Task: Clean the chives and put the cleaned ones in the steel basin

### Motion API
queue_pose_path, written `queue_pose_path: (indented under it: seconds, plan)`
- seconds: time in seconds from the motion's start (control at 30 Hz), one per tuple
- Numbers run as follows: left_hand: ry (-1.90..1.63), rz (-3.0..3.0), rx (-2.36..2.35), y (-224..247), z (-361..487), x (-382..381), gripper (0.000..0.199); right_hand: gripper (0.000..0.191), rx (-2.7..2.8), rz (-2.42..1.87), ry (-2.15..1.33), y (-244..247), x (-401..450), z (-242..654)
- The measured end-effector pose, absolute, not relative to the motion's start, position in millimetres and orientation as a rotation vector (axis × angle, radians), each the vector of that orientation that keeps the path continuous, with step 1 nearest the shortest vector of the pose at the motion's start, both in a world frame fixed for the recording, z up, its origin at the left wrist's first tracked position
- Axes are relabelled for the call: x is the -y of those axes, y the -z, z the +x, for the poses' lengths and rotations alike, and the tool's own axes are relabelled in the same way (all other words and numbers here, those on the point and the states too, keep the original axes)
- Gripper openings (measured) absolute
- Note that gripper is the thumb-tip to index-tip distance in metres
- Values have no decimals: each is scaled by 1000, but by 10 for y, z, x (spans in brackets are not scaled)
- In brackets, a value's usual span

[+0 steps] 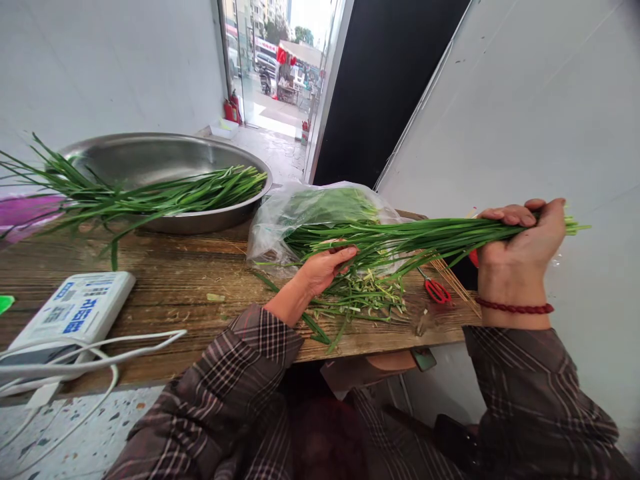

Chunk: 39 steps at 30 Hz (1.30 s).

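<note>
Clenched the right hand (530, 230) around a bunch of garlic chives (440, 231) near its stem ends (575, 227), at the wooden table's (170, 263) right end. Laid the left hand (323, 268) against the leaves (367, 235), above the table's middle; could not tell if pinching any. Had loose scraps (373, 297) heaped below, toward the near edge, red-handled scissors (437, 291) nearer the right end, and a plastic bag (261, 230) and steel basin (145, 157), both with chives, along the far edge.
</note>
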State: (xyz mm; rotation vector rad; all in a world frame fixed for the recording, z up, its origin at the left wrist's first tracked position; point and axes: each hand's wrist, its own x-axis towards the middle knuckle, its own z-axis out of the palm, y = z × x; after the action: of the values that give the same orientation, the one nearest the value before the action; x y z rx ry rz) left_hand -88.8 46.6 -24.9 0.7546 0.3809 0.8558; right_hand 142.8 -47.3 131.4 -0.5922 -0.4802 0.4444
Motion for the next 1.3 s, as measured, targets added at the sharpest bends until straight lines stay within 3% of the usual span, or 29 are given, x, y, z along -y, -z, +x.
queue_pose_path:
  seconds: [0.13,0.57,0.83,1.3]
  plan:
    - [-891,799,-375,263,-859,-450,44,40,443,-582,-473,-1319,485,1374]
    - [-988,913,-459,302,-847,-538,23,34,386,-456,-440,-1388,671,1609]
    - [-1239,994,-471,157,-1008,-644,28,34,395,-453,-499,-1357,726,1616]
    - [-1096,1539,-442,90,-993,-493,25,38,472,-555,-504,-1280,523,1413]
